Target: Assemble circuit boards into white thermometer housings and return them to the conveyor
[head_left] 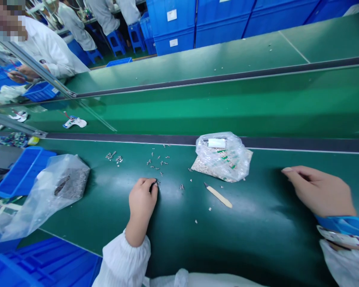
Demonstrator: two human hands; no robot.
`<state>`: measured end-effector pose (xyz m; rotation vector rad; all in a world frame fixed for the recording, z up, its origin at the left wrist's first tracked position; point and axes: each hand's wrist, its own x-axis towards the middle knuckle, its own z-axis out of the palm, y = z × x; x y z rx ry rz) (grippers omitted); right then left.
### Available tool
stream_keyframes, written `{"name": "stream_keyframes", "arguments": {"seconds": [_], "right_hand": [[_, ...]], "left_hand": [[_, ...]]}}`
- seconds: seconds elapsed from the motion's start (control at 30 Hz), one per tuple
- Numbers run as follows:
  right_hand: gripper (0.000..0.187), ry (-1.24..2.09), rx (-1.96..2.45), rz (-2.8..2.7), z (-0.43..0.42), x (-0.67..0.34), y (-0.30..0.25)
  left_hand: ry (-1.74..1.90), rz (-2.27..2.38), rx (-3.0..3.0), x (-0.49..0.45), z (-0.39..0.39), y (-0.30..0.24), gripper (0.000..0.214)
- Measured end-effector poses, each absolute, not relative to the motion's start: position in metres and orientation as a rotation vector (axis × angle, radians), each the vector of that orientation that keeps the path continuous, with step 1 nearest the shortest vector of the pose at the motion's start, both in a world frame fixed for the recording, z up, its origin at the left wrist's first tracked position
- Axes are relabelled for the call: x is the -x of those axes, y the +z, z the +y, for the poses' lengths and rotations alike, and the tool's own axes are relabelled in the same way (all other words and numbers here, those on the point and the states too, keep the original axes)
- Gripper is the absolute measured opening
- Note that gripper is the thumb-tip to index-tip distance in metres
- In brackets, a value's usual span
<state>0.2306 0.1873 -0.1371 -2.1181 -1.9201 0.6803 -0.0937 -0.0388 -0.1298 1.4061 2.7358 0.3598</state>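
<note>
Logged from my remote station, head camera view. Left hand [142, 203] clenched, fingers curled, with a small dark piece at the fingertips [153, 185]; too small for me to identify. Right hand [318, 191] released, fingers loosely extended, well apart from everything on the desk. I cannot tell whether it touches the surface. A blue cuff [342, 225] sits at that wrist.

Small metal parts [157, 161] lie scattered on the green desk [257, 239], mostly ahead of the left hand, with a tight cluster just beside its fingertips and a few strays further right. Nearest the right hand lies a wooden-handled knife [218, 196], its pointed tip toward the parts. Behind it, a clear plastic bag [223, 157] of pale pieces lies against the desk's dark rail [155, 138].

Far left, a second plastic bag [48, 199] holds grey material and rests beside a blue tray [22, 171]. More blue crates [42, 265] sit below the desk's near-left edge. Beyond the rail, a second green belt [227, 103] runs parallel. Upper left, a co-worker's hand [24, 73] emerges from a white sleeve [48, 52] above a blue crate [41, 91]. Stacked blue crates [221, 20] line the far side.
</note>
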Motion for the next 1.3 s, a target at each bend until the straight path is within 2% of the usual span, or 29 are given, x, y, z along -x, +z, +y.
{"name": "stream_keyframes", "arguments": {"seconds": [0.2, 0.3, 0.37, 0.43, 0.5, 0.57, 0.63, 0.73, 0.83, 0.93, 1.3], "right_hand": [[0.044, 0.716, 2.135, -1.805, 0.184, -0.23, -0.135], [0.039, 0.53, 2.087, -1.63, 0.17, -0.231, -0.129], [0.037, 0.389, 1.953, -1.594, 0.154, -0.227, -0.118], [0.031, 0.415, 1.735, -1.661, 0.136, -0.216, -0.1], [0.022, 0.701, 1.494, -1.806, 0.118, -0.197, -0.077], [0.017, 1.16, 1.227, -1.953, 0.104, -0.172, -0.055], [0.021, 1.515, 0.967, -1.928, 0.097, -0.148, -0.037], [0.032, 1.773, 0.632, -1.826, 0.097, -0.125, -0.023], [0.023, 1.751, 0.481, -1.773, 0.102, -0.12, -0.017], [0.01, 1.663, 0.539, -1.746, 0.106, -0.125, -0.013], [0.007, 1.547, 0.581, -1.719, 0.109, -0.133, -0.004]], "left_hand": [[0.331, 2.686, -1.449, 0.098, -0.037, -0.131, 0.016], [0.396, 2.657, -1.466, 0.096, -0.035, -0.123, 0.013], [0.475, 2.616, -1.479, 0.089, -0.035, -0.11, 0.013], [0.564, 2.557, -1.496, 0.078, -0.033, -0.092, 0.014], [0.641, 2.487, -1.528, 0.063, -0.03, -0.069, 0.013], [0.689, 2.404, -1.577, 0.048, -0.024, -0.047, 0.012], [0.784, 2.288, -1.666, 0.034, -0.017, -0.027, 0.009], [0.916, 2.072, -1.806, 0.019, -0.005, -0.005, 0.011], [1.001, 1.966, -1.804, 0.01, 0.006, 0.008, 0.013], [1.067, 1.962, -1.747, 0.003, 0.015, 0.014, 0.011], [1.175, 1.919, -1.465, -0.008, 0.025, 0.017, 0.013]]}}
